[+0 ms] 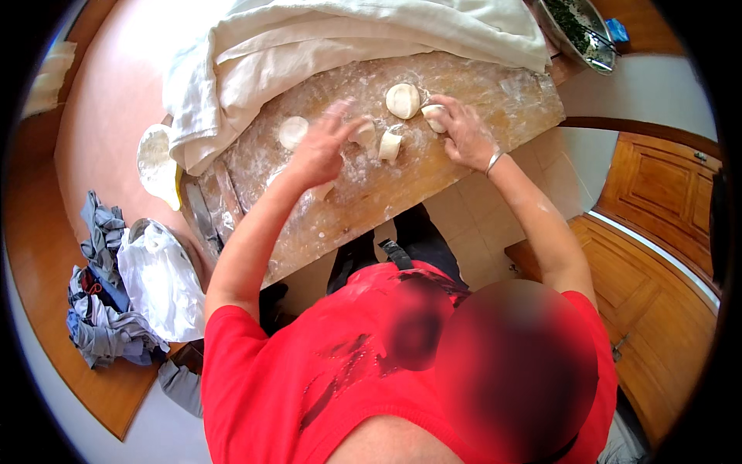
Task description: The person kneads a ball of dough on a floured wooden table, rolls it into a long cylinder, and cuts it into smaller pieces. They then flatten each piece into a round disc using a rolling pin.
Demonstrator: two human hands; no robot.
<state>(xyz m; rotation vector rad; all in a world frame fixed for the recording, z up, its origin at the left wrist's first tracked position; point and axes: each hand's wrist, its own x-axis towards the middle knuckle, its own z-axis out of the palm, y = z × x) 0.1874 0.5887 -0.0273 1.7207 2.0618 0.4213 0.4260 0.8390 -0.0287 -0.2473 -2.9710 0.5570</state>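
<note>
My left hand (pixel 322 145) is blurred over a floured wooden board (pixel 371 203), its fingers spread beside a piece of dough (pixel 364 134). On the right, the fingers of my right hand (pixel 468 132) are curled against a small dough piece (pixel 433 118); a silver bracelet circles that wrist. A flattened round of dough (pixel 403 101) lies just left of those fingers, and another round (pixel 293 133) is left of my left hand. Between the hands stands a short dough cylinder (pixel 390 146). More dough shows partly behind my left forearm.
White cloth (pixel 301 46) covers the board's far side. At the left are a bowl of flour (pixel 156 162), a knife (pixel 201 210), a narrow wooden strip (pixel 228 191), a white plastic bag (pixel 159 278) and heaped clothes (pixel 107 313). A metal bowl with chopped greens (pixel 574 32) stands at the upper right.
</note>
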